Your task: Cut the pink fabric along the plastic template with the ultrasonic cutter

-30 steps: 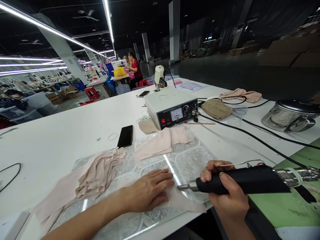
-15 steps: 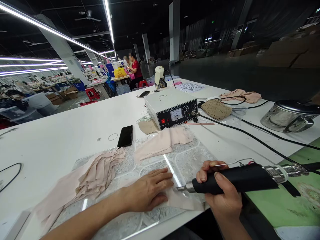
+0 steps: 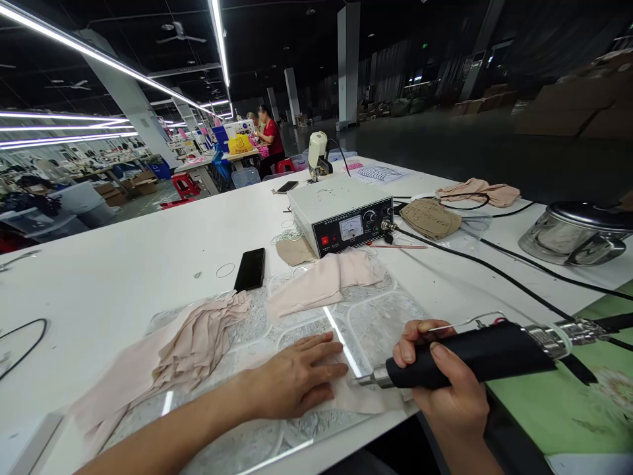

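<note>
My left hand (image 3: pixel 301 377) lies flat, fingers stretched out, on a pale pink fabric piece (image 3: pixel 368 398) over the clear-topped, stone-patterned mat (image 3: pixel 368 323). My right hand (image 3: pixel 448 379) is wrapped round the black grip of an ultrasonic cutter (image 3: pixel 475 356). Its narrow metal tip points left and meets the fabric just right of my left fingertips; whether it presses in I cannot tell. Left of my hands is a fanned stack of pink fabric pieces (image 3: pixel 195 340). Beyond them, a folded pink fabric bundle (image 3: pixel 326 282) lies on the mat.
A control box (image 3: pixel 341 214) with a dial stands behind the mat, cabled to the cutter. A phone (image 3: pixel 250 269) lies left of it. Brown pattern pieces (image 3: pixel 430 218) and a glass pot (image 3: pixel 576 234) are at right. A person in red (image 3: pixel 270 135) sits far off.
The cutter and my right hand have shifted slightly right and down along the fabric. My left hand stays flat in nearly the same place. The whole view has moved a little.
</note>
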{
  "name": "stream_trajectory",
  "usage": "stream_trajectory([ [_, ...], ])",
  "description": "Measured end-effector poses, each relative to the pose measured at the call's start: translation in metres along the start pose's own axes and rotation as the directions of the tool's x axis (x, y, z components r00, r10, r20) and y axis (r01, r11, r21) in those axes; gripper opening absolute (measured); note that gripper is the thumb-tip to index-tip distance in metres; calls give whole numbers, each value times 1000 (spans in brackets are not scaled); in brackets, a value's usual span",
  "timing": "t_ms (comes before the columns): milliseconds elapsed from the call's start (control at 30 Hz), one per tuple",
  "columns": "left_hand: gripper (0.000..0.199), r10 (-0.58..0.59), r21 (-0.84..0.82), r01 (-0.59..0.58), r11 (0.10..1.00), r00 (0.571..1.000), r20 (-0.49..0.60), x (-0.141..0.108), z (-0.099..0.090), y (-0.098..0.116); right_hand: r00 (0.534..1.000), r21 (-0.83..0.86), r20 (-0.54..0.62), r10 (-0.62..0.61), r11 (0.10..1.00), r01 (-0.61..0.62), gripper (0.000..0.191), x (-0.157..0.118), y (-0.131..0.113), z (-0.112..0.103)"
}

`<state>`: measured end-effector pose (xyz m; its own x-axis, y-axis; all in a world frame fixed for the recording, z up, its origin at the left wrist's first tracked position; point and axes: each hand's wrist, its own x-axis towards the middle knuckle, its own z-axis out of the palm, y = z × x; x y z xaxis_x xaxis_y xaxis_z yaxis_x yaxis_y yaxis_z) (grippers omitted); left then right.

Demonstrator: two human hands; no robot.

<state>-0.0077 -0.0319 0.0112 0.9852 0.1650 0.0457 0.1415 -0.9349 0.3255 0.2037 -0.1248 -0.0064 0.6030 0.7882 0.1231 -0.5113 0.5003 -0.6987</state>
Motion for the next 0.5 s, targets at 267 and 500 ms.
stream_trajectory([
  [267, 35, 14, 54, -14, 998, 1000, -2, 1, 0, 2, 1000, -39, -2, 14, 999, -14, 15, -2, -5, -2],
  [500, 39, 6, 94, -7, 996, 1000, 16, 0, 1, 3, 997, 18, -48, 57, 998, -57, 18, -4, -7, -6],
])
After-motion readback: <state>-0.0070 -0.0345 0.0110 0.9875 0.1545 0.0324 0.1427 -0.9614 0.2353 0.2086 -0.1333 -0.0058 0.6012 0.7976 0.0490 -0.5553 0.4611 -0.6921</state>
